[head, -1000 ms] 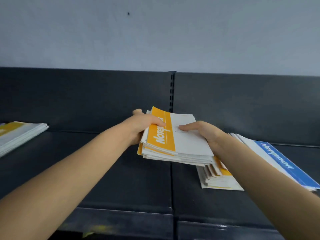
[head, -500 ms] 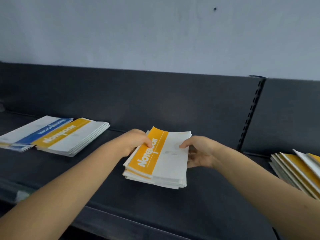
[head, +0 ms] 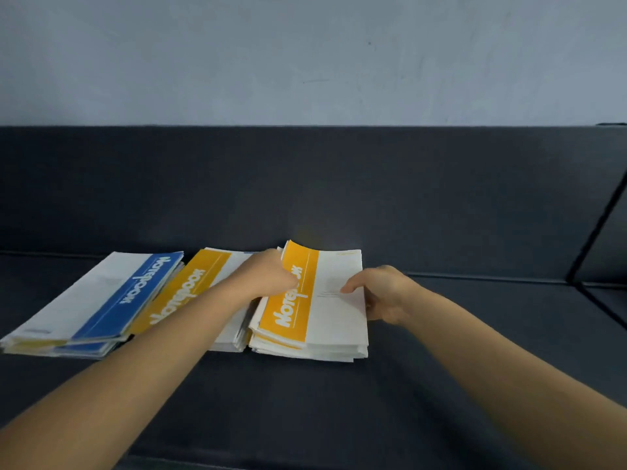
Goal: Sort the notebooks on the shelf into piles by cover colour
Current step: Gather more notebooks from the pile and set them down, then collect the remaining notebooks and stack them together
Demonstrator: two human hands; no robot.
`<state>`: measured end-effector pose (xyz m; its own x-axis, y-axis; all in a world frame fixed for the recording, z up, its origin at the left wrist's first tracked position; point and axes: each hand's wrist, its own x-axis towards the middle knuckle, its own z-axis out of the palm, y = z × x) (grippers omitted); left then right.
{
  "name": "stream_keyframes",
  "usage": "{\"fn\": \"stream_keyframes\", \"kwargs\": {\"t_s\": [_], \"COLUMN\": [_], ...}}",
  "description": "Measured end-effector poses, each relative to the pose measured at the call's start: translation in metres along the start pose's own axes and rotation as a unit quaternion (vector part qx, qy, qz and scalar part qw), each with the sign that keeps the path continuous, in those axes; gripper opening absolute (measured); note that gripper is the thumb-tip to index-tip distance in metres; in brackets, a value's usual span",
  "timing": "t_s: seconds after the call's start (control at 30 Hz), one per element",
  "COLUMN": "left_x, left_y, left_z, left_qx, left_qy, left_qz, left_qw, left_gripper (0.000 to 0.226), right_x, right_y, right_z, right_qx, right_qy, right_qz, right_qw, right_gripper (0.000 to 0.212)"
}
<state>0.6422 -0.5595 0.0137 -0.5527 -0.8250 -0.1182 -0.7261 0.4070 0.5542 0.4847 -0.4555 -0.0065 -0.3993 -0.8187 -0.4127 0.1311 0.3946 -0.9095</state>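
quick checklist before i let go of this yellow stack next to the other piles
1. Top cover of the yellow stack is yellow: ok.
2. Both the left hand and the right hand grip it: ok.
3. It lies flat on the shelf: cannot tell.
4. The neighbouring yellow pile matches in colour: ok.
5. The blue-topped pile holds one colour only: not ok, yellow edges show under it.
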Motion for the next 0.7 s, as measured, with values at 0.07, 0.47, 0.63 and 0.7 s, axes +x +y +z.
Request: {"fn": "stream_keyframes", "kwargs": {"t_s": [0.07, 0.47, 0.63, 0.7], "left_x": [0.004, 0.018, 0.003, -0.004], "left_y": [-0.006, 0.065, 0.142, 0.178], "left_z": [-0.001, 0.029, 0.074, 0.098], "left_qx": [0.095, 0.294, 0.292, 0.290], "left_qy": [0.002, 0.115, 0.116, 0.122], "left_qz": [0.042, 0.233, 0.286, 0.302], "left_qw": [0.995, 0.920, 0.905, 0.900], "left_gripper": [0.012, 0.068, 0.074, 0.077], "right_x": [0.003, -0.033, -0.066, -0.082], "right_y": [-0.001, 0.001, 0.014, 0.022], "right_z": [0.009, -0.060, -0.138, -0.178], "right_qx": [-0.046, -0.514, -0.539, -0.551], "right_qy": [0.029, 0.228, 0.285, 0.302], "right_qz": [-0.029, -0.100, -0.092, -0.090], "right_qw": [0.998, 0.821, 0.787, 0.773], "right_gripper": [0.026, 0.073, 0.067, 0.066]}}
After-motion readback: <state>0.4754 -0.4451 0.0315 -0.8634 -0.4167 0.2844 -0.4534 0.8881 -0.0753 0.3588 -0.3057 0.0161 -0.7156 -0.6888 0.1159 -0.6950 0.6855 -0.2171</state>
